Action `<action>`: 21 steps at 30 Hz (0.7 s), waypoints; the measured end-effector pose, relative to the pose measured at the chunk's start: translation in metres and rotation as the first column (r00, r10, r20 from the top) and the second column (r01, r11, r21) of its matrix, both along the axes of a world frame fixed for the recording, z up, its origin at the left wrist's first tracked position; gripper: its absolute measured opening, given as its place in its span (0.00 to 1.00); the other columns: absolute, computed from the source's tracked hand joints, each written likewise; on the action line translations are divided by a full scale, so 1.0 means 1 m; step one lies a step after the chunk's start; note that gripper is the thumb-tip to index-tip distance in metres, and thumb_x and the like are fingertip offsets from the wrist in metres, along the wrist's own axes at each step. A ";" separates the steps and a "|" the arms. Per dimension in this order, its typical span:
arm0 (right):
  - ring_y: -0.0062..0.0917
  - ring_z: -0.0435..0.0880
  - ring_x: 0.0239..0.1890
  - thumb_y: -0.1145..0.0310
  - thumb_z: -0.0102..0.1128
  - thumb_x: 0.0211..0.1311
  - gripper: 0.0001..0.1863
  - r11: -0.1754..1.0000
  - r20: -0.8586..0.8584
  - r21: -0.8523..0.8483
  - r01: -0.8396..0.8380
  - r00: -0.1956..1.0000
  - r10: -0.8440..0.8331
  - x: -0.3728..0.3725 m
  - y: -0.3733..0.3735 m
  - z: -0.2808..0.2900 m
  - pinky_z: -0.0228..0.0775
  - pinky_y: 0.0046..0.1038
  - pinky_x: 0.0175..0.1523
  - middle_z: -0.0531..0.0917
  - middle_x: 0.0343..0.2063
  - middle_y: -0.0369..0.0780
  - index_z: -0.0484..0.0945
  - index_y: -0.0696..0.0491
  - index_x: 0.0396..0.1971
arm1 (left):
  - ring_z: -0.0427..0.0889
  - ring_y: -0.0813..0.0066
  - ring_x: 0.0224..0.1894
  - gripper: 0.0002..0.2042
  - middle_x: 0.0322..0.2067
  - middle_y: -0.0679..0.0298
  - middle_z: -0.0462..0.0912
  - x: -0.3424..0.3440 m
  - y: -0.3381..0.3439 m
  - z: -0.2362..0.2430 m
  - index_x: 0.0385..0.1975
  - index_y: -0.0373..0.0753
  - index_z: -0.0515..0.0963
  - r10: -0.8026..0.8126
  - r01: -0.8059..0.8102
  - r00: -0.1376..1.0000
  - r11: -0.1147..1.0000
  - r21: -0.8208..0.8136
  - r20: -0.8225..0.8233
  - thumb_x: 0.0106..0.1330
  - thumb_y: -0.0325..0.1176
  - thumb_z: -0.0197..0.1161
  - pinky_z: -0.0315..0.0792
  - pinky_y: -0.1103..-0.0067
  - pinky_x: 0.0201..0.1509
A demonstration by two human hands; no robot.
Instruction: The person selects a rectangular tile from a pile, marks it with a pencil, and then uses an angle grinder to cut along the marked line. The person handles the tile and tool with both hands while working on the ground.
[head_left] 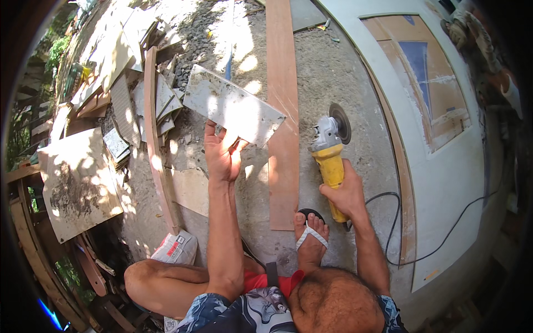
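My left hand (pixel 223 155) grips a pale rectangular tile piece (pixel 233 105) by its near edge, holding it up with the fingers beneath. Dark specks and dappled sunlight mark its face. In my right hand (pixel 347 191) is a yellow angle grinder (pixel 329 164), wrapped round the body. The grinder's grey head carries a dark disc (pixel 340 123), turned up and away from me. Whether the disc is spinning cannot be told. A gap separates the disc from the tile. Below the tile's right end runs a long reddish-brown wooden plank (pixel 283 188).
A black cord (pixel 397 222) loops right across a white door panel (pixel 461 188). Broken tiles (pixel 164 100) and an upright wooden strip (pixel 151 122) stand at the left. Near it lie a stained board (pixel 80 183) and a white bag (pixel 176 248). My sandalled foot (pixel 312 238) rests by the plank's near end.
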State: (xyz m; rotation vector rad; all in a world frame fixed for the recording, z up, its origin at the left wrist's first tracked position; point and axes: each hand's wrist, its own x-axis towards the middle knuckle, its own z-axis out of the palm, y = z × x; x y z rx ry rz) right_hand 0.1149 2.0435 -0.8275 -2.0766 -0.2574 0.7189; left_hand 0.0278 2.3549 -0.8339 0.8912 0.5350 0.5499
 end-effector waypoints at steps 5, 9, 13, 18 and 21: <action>0.34 0.89 0.38 0.68 0.76 0.48 0.26 1.000 -0.022 -0.027 -0.003 1.000 0.003 -0.001 0.001 0.000 0.80 0.37 0.47 0.87 0.36 0.46 0.77 0.59 0.48 | 0.85 0.60 0.62 0.27 0.63 0.53 0.82 -0.003 0.004 -0.003 0.73 0.47 0.65 -0.025 0.025 0.999 1.000 0.004 0.037 0.78 0.19 0.59 0.85 0.61 0.56; 0.34 0.89 0.38 0.68 0.76 0.48 0.26 1.000 -0.032 -0.020 -0.006 0.999 0.006 0.000 0.003 0.000 0.80 0.37 0.46 0.87 0.36 0.46 0.77 0.59 0.48 | 0.85 0.59 0.62 0.26 0.63 0.53 0.82 -0.004 0.005 -0.006 0.72 0.46 0.66 -0.015 0.015 0.999 1.000 0.002 0.034 0.77 0.19 0.59 0.86 0.61 0.55; 0.34 0.89 0.38 0.69 0.76 0.48 0.26 1.000 -0.033 -0.025 -0.003 0.999 0.002 0.000 0.003 0.001 0.80 0.37 0.46 0.88 0.36 0.46 0.77 0.59 0.48 | 0.86 0.59 0.60 0.25 0.60 0.54 0.84 0.001 -0.005 0.001 0.71 0.45 0.66 0.045 -0.045 0.998 0.999 -0.010 -0.033 0.77 0.20 0.61 0.87 0.61 0.57; 0.39 0.90 0.39 0.68 0.76 0.48 0.27 1.000 -0.030 0.014 0.012 0.999 -0.011 0.001 0.003 0.001 0.81 0.39 0.47 0.88 0.36 0.48 0.77 0.59 0.49 | 0.90 0.60 0.51 0.20 0.54 0.53 0.86 0.006 -0.024 -0.026 0.64 0.38 0.68 0.132 -0.144 0.969 0.989 -0.041 -0.206 0.76 0.21 0.64 0.90 0.66 0.51; 0.49 0.92 0.40 0.66 0.74 0.49 0.28 0.999 -0.006 0.051 0.007 1.000 -0.007 0.002 0.003 -0.005 0.81 0.44 0.46 0.89 0.36 0.53 0.76 0.59 0.49 | 0.91 0.60 0.47 0.12 0.48 0.54 0.87 0.023 -0.065 -0.046 0.55 0.35 0.72 0.284 -0.388 0.829 0.912 -0.131 -0.482 0.76 0.23 0.65 0.92 0.70 0.43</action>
